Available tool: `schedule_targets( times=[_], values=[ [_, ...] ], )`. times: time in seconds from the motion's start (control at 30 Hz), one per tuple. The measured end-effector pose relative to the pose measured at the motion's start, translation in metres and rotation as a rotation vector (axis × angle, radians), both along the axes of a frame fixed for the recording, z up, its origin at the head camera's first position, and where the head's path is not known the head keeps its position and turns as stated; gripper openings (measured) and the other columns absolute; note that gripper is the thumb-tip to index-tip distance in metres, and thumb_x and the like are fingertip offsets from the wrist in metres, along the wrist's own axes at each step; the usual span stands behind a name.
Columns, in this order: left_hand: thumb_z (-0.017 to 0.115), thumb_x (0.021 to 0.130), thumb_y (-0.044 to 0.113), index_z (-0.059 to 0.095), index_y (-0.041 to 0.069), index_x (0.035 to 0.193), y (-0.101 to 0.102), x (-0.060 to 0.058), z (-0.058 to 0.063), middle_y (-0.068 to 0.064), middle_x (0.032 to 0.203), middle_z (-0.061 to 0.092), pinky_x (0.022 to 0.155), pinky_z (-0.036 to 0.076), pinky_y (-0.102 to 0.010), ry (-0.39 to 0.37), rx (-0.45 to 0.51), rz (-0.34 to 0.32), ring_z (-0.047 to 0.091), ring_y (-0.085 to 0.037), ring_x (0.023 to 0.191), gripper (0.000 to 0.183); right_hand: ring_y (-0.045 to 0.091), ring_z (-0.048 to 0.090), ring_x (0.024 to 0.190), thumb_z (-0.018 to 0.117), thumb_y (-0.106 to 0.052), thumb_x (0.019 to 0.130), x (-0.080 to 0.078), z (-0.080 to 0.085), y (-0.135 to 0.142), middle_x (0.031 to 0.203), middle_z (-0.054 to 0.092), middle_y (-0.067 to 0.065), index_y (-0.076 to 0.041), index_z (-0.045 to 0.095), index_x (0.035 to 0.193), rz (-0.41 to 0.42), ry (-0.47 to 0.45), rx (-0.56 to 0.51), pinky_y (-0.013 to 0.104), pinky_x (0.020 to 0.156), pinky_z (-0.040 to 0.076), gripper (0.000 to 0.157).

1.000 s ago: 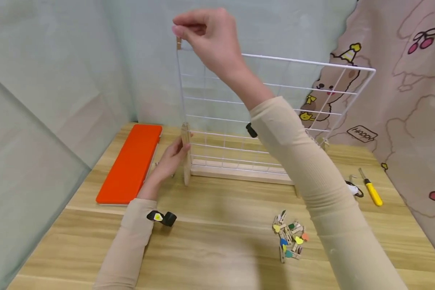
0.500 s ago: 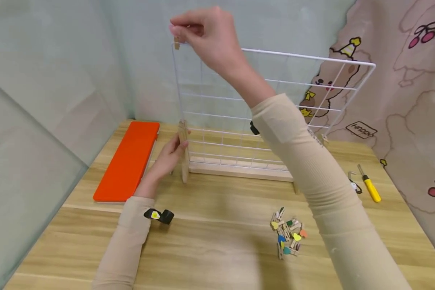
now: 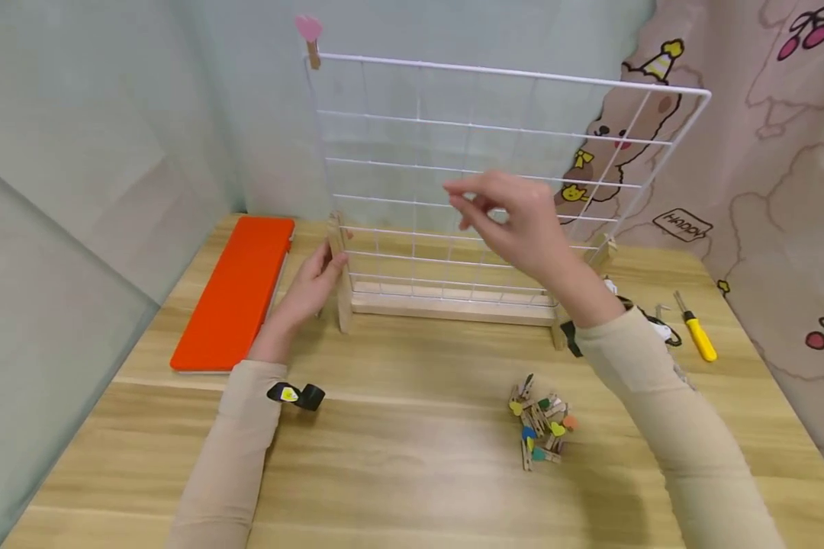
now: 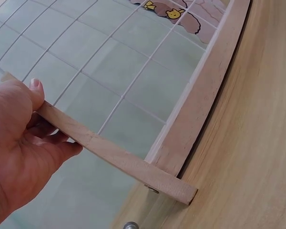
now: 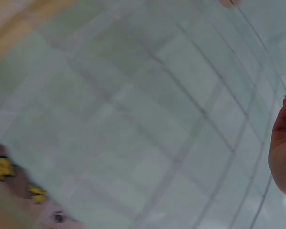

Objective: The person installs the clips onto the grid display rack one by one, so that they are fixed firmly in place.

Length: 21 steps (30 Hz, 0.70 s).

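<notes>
My left hand (image 3: 307, 288) grips the wooden side post (image 3: 342, 286) of a rack with a white wire grid (image 3: 470, 124). In the left wrist view, thumb and fingers lie on either side of this post (image 4: 114, 155). A clothespin with a pink heart (image 3: 309, 30) sits upright on the grid's top left corner, apart from both hands. In front of the grid my right hand (image 3: 518, 221) hangs in the air, fingers loosely bent, holding nothing. On the table lies a pile of small wooden clothespins (image 3: 539, 423) with coloured hearts.
An orange-red flat case (image 3: 236, 293) lies left of the rack. A yellow-handled screwdriver (image 3: 699, 335) and a black cord with a white piece (image 3: 661, 330) lie at the right. Behind stand a pale wall and a curtain with cartoon bears (image 3: 748, 191).
My right hand has let go of the pink-heart clothespin at the top left corner and moved down and right. The left hand keeps its grip on the post.
</notes>
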<state>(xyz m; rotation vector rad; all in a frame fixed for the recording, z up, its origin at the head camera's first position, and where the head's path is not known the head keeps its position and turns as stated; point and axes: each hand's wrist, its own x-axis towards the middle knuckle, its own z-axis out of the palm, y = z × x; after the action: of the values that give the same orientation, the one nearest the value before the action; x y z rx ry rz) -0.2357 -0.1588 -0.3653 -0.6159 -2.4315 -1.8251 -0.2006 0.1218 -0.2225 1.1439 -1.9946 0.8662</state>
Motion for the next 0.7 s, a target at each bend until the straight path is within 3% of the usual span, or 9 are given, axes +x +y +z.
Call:
schedule_targets(
  times=[0.27, 0.5, 0.7],
  values=[
    [0.036, 0.094, 0.017, 0.027, 0.004, 0.134, 0.005, 0.014, 0.020, -0.020, 0.135, 0.028, 0.096, 0.025, -0.048, -0.042, -0.018, -0.027, 0.033, -0.030, 0.112, 0.043, 0.001, 0.052, 0.058, 0.062, -0.008, 0.079, 0.040, -0.094, 0.074, 0.073, 0.064, -0.004, -0.011, 0.066, 0.100, -0.167, -0.294, 0.131, 0.014, 0.043, 0.032, 0.021],
    [0.036, 0.093, 0.023, 0.025, 0.012, 0.136, -0.004, 0.002, 0.008, -0.011, 0.138, 0.026, 0.097, 0.024, -0.045, -0.032, -0.056, -0.053, 0.032, -0.028, 0.115, 0.046, 0.001, 0.050, 0.060, 0.062, -0.015, 0.081, 0.073, -0.155, 0.118, 0.080, 0.064, -0.006, -0.012, 0.066, 0.099, -0.279, -0.523, 0.210, 0.019, 0.049, 0.041, 0.019],
    [0.034, 0.094, 0.023, 0.022, 0.011, 0.137, -0.004, -0.002, 0.000, -0.011, 0.141, 0.020, 0.100, 0.020, -0.048, -0.020, -0.052, -0.073, 0.026, -0.028, 0.121, 0.047, 0.003, 0.053, 0.064, 0.061, -0.019, 0.081, 0.094, -0.186, 0.134, 0.083, 0.062, -0.005, -0.010, 0.062, 0.105, -0.324, -0.743, 0.287, 0.019, 0.054, 0.045, 0.025]
  ],
)
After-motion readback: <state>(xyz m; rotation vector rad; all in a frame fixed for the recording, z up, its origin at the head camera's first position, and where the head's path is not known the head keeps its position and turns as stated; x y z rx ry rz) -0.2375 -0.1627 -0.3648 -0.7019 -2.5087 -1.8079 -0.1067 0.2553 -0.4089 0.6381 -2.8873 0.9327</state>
